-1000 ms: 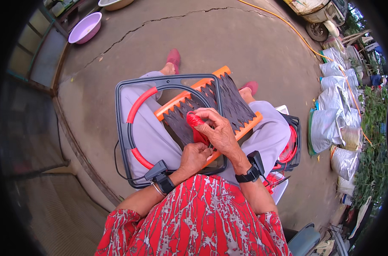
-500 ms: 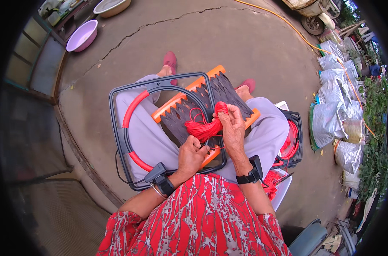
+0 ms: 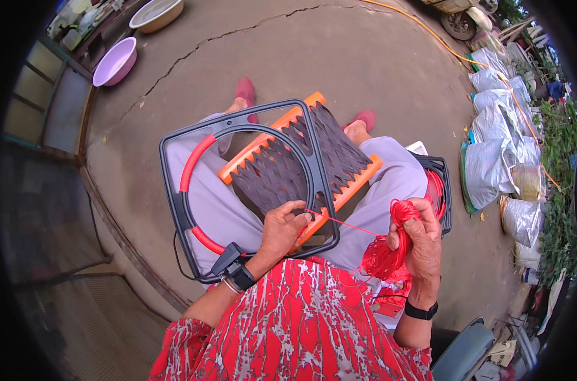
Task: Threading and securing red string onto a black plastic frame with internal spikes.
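Note:
Across my thighs lies a black square frame (image 3: 166, 190) with a round inner ring (image 3: 185, 207). Parts of that ring are wrapped in red. My left hand (image 3: 281, 231) is closed at the ring's near right side, pinching the red cord (image 3: 342, 223) against it with thumb and forefinger. Out to the right, my right hand (image 3: 423, 244) grips a bundle of red cord (image 3: 390, 254), its loops hanging below the fingers. One strand runs taut from the bundle to the left fingertips. Whatever lies under the left fingers is hidden.
An orange-barred folding stool with dark webbing (image 3: 272, 171) stands between my legs. By my right thigh are another black frame with red cord (image 3: 442, 193) and more red material in a tub. White sacks (image 3: 488, 168) line the right side; a purple basin (image 3: 115, 62) sits far left.
My right hand has swung right and toward me with the cord bundle, drawing the strand out straight. The left hand stays at the ring, its fingers pinched there.

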A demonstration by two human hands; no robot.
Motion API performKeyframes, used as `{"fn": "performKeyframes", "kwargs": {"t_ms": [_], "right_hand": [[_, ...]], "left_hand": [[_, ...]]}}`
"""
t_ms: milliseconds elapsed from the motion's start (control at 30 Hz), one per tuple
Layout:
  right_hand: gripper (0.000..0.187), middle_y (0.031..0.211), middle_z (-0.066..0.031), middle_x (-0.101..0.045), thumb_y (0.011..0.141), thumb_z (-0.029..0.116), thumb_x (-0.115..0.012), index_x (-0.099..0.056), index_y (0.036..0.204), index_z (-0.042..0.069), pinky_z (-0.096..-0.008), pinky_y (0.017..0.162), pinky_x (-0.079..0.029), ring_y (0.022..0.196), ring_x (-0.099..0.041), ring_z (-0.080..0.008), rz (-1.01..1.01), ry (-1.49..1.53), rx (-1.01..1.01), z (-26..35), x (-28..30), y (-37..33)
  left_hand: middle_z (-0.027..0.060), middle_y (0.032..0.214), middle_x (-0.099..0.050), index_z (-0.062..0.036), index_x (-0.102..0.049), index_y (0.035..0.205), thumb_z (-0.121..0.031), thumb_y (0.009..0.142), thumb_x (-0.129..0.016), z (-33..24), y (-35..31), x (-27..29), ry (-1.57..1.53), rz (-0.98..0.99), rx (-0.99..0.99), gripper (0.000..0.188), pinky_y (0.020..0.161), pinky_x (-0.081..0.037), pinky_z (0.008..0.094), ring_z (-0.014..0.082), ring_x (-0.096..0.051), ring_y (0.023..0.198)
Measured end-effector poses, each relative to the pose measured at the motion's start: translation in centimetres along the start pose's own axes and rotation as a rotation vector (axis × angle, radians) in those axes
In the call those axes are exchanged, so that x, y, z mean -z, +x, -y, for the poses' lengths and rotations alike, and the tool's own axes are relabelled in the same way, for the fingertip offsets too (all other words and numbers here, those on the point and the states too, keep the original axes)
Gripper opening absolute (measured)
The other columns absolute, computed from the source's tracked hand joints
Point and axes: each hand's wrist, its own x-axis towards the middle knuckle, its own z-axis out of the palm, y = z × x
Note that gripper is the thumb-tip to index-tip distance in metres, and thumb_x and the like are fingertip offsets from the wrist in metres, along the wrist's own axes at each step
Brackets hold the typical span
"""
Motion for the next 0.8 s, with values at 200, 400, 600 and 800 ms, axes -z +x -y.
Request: {"fn": "performKeyframes", "kwargs": {"t_ms": [200,400,600,800], "right_hand": [[0.023,0.079,-0.0090,-0.059,0.092,0.013,-0.058,-0.052,0.110,0.001,-0.0268,0.061,-0.048,0.061,-0.056,-0.0136,-0.244,0.044,0.008,-0.8,1.1,-1.3],[0.026,0.088,-0.0083,-0.057,0.090,0.015,-0.057,-0.051,0.112,0.001,-0.0308,0.073,-0.047,0.075,-0.055,-0.0159,-0.221,0.274,0.067,-1.3,1.0,-0.5],[0.029,0.097,-0.0076,-0.054,0.089,0.016,-0.055,-0.050,0.113,0.001,-0.0349,0.086,-0.045,0.089,-0.053,-0.0182,-0.268,0.508,0.170,-1.2,2.6,-0.8],[0.034,0.102,-0.0077,-0.056,0.089,0.011,-0.059,-0.050,0.121,0.000,-0.0346,0.092,-0.046,0.095,-0.055,-0.0196,-0.346,0.597,0.171,-4.8,5.5,-0.6]], "left_hand": [[0.0063,0.057,-0.059,-0.0003,-0.064,0.097,-0.022,0.093,-0.060,-1.7,1.0,-1.2,-0.073,0.127,0.324,0.022,0.034,-0.036,0.0228,0.0098,-0.050,0.039],[0.0077,0.056,-0.059,-0.0018,-0.063,0.081,-0.022,0.091,-0.061,-2.1,0.2,-0.2,-0.095,0.071,0.342,0.023,0.034,-0.037,0.0238,0.0117,-0.052,0.039],[0.0088,0.057,-0.059,-0.0001,-0.064,0.085,-0.019,0.089,-0.060,-2.2,0.4,-0.8,-0.059,0.117,0.370,0.019,0.035,-0.040,0.0241,0.0126,-0.054,0.041],[0.0088,0.058,-0.059,0.0010,-0.065,0.089,-0.018,0.089,-0.060,-1.6,0.7,0.1,-0.065,0.184,0.405,0.019,0.037,-0.040,0.0240,0.0122,-0.052,0.041]]}}
